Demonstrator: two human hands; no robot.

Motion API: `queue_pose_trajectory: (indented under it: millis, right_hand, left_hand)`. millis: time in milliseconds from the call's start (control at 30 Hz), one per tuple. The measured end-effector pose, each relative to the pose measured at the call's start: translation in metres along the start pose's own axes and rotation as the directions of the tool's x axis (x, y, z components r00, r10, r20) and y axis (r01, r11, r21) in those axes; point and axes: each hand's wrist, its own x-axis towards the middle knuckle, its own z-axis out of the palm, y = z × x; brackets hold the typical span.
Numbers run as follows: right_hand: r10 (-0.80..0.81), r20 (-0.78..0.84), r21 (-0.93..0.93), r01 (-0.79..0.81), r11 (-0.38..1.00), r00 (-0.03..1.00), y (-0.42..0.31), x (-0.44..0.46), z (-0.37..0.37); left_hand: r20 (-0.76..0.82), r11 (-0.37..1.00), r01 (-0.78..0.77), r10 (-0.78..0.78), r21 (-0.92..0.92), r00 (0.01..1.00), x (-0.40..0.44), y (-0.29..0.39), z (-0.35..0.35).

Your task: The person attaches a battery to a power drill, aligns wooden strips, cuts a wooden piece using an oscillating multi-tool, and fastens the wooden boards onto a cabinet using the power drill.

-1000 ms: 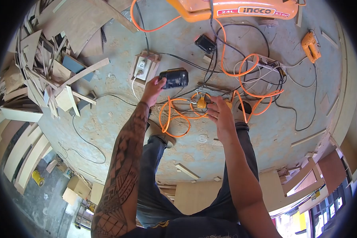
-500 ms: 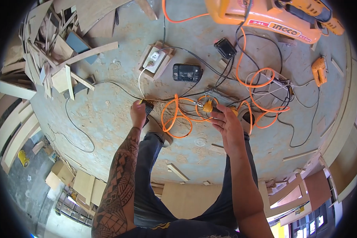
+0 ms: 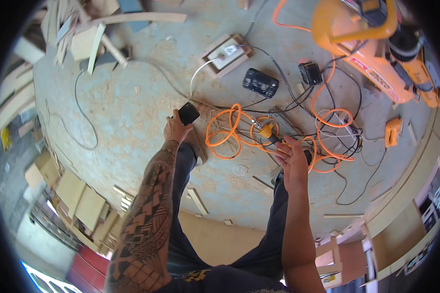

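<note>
Holds a black block (image 3: 189, 113) in left hand (image 3: 176, 129), near the left shoe (image 3: 201, 153); loosely grasps yellow tool (image 3: 266, 130) in right hand (image 3: 292, 162), beside orange hose (image 3: 236, 106). Apparently handling both pieces; next, probably calls for steadying both grips.

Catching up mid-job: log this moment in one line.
Left hand: holding black object | Right hand: holding yellow tool | Orange hose: looped on floor

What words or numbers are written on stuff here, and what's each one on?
"INGCO", probably: the label on the orange tank; blurred.
The label's red part: too blurred to read.
Black case on the floor: markings too small to read.
Yellow print on the dark shirt: unreadable.
Black thing in the left hand: no words visible.
</note>
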Motion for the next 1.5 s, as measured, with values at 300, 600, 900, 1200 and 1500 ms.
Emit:
queue_pose_trajectory:
  millis: [300,600,900,1200,1500]
  right_hand:
    - [0.105,-0.061,-0.444,-0.122,0.888,0.993,0.116,-0.045,-0.052]
    - [-0.056,-0.140,-0.748,-0.068,0.661,0.989,-0.056,-0.192,-0.075]
    - [-0.083,-0.656,-0.671,-0.530,0.518,0.750,-0.081,-0.525,-0.210]
    - [0.028,-0.110,-0.980,-0.104,-0.168,0.993,0.001,-0.597,-0.234]
    - [-0.202,-0.345,-0.755,-0.143,0.641,0.917,-0.051,-0.561,-0.095]
  left_hand:
    - [0.057,0.932,0.018,0.002,-0.362,0.998,-0.129,-0.182,-0.144]
    - [0.378,0.745,0.514,-0.369,-0.426,0.849,-0.338,-0.349,-0.100]
    - [0.601,0.747,0.495,-0.161,-0.444,0.783,-0.448,-0.362,-0.099]
    - [0.549,0.685,0.499,-0.171,-0.531,0.818,-0.456,-0.343,-0.082]
    - [0.620,0.742,0.431,-0.026,-0.513,0.784,-0.527,-0.324,-0.024]
